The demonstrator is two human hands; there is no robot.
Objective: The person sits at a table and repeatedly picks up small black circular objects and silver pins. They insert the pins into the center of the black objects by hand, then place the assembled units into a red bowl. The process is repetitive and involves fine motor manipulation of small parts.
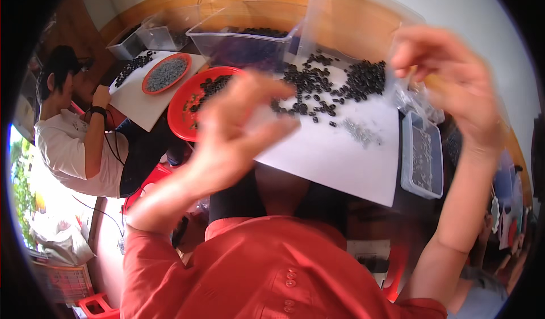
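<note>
A thin clear plastic bag is being held up over the white board – pinched by the right hand and the left hand. Small black rings are lying just below.

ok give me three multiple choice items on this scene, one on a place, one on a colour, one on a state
1. Where do the black rings lie?
A. on the white sheet
B. on the floor
C. in the small clear box

2. What colour is the tray by the left hand?
A. blue
B. red
C. yellow

3. How are both hands placed?
A. flat on the sheet
B. raised above the sheet
C. inside the tub

Answers: 1 A, rings are heaped on the sheet's far part; 2 B, the round tray is red; 3 B, left hand and right hand are blurred, lifted over the sheet.
</note>
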